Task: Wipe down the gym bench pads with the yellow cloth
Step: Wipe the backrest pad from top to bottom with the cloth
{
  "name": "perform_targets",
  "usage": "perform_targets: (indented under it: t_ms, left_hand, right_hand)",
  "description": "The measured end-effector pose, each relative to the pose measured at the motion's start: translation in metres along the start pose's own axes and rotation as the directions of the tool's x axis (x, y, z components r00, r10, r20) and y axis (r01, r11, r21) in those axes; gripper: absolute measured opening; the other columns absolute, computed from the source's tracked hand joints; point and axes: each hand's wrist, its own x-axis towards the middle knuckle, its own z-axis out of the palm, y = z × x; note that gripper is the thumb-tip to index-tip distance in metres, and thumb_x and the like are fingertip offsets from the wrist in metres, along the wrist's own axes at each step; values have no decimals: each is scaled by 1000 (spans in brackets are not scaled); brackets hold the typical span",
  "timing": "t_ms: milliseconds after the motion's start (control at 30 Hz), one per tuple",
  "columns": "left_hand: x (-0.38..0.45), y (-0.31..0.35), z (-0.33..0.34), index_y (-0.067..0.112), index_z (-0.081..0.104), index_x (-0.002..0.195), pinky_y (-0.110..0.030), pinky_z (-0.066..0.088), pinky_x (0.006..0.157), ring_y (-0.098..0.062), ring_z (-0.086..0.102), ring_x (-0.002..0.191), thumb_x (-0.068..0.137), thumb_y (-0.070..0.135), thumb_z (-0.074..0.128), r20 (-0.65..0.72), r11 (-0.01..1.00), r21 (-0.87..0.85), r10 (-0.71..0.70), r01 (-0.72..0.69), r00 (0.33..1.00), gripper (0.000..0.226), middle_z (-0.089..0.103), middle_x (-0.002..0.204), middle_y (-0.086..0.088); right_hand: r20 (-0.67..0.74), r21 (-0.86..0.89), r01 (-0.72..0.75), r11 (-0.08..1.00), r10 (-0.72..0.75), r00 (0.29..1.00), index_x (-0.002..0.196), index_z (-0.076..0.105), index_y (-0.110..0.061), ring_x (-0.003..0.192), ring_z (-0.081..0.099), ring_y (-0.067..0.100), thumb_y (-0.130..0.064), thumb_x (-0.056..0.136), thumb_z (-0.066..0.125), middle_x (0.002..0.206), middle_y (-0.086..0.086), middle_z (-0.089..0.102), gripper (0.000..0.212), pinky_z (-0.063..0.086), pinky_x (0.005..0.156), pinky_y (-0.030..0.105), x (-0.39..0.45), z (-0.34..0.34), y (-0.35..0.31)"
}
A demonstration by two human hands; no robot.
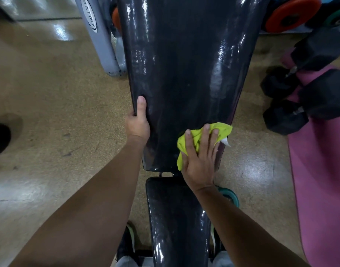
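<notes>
Head cam looking straight down along the bench, so here's what I've got. My right hand (201, 160) is flat, fingers spread, pressing the yellow cloth (200, 139) onto the lower right corner of the black back pad (184, 64), right at its edge. The cloth is bunched up, with a white tag poking out past the pad's side. My left hand (138, 120) is clamped on the pad's left edge, thumb on top pointing up the pad, fingers curled under out of sight. Both arms are stretched out nearly straight.

Just below the hands there's a narrow gap, then the seat pad (176, 218) runs toward me. Room-wise: open tan floor (49, 112) to the left, a grey Matrix frame leg (99, 39) near the upper left. The right side is tighter, with black hex dumbbells (304, 97) on a pink mat (323, 180) close by.
</notes>
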Motion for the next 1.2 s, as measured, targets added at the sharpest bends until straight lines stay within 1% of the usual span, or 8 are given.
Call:
perform_targets:
  t_ms: [133, 333, 500, 667, 733, 900, 1067, 1200]
  left_hand:
    - [1, 0, -1, 29, 65, 104, -18, 45, 86, 2, 60, 95, 95, 63, 50, 10, 1000, -3, 29, -29, 1000, 38, 67, 98, 17]
    - [1, -3, -3, 32, 65, 100, -24, 49, 95, 1, 62, 97, 98, 57, 51, 27, 999, -3, 38, -38, 999, 29, 68, 98, 17]
    - [0, 2, -1, 30, 67, 97, -9, 44, 78, 8, 59, 86, 99, 54, 50, 16, 999, 3, 37, -37, 999, 29, 66, 91, 19]
    - [-1, -1, -2, 15, 70, 118, -18, 49, 89, -2, 64, 99, 98, 56, 51, 16, 999, -7, 32, -32, 999, 50, 70, 101, 13]
    - [-1, 0, -2, 15, 70, 117, -21, 50, 94, -5, 65, 102, 98, 57, 51, 16, 999, -9, 33, -33, 999, 50, 71, 104, 10]
    - [-3, 5, -2, 32, 65, 94, -8, 44, 75, 7, 61, 87, 98, 56, 52, 20, 999, -9, 34, -33, 999, 28, 68, 92, 17]
    - [-1, -1, -4, 34, 68, 93, -23, 52, 90, -2, 66, 95, 89, 67, 53, 24, 998, -6, 55, -55, 998, 37, 72, 95, 13]
    - [0, 0, -4, 22, 70, 106, -25, 50, 93, -5, 65, 98, 97, 58, 52, 28, 998, -16, 57, -56, 998, 41, 71, 100, 10]
  right_hand:
    - [35, -70, 85, 994, -83, 996, 160, 23, -28, 156, 1, 44, -32, 99, 44, 171, 12, -4, 65, 8, 123, 66, -7, 2, 13]
    - [-78, 35, -69, 997, 71, 994, 158, 29, -23, 155, -1, 47, -30, 103, 46, 167, 23, 7, 58, 4, 124, 67, 4, 9, -19]
    - [10, -112, 169, 979, -169, 986, 159, 24, -30, 157, -2, 40, -29, 105, 45, 169, 16, 7, 58, 6, 124, 66, -10, 11, -9]
    - [-61, -63, 9, 998, -13, 998, 161, 18, -29, 156, -1, 46, -26, 100, 59, 169, 18, 3, 74, -2, 124, 64, 5, 8, -22]
    - [-49, -90, 66, 994, -70, 996, 160, 24, -27, 155, -2, 45, -27, 99, 62, 168, 20, 7, 72, -2, 124, 64, 7, 17, -36]
    - [10, -197, 249, 948, -252, 968, 157, 34, -27, 157, -2, 39, -28, 101, 61, 169, 16, 9, 62, 5, 124, 64, -4, 24, -30]
    - [-67, -118, 127, 985, -136, 988, 157, 36, -26, 157, -1, 41, -23, 105, 54, 168, 16, 12, 55, 1, 123, 66, 5, 26, -51]
    - [69, -164, 306, 938, -298, 952, 159, 30, -30, 158, -6, 36, -22, 94, 61, 171, 9, 5, 72, -4, 123, 65, -15, 44, -58]
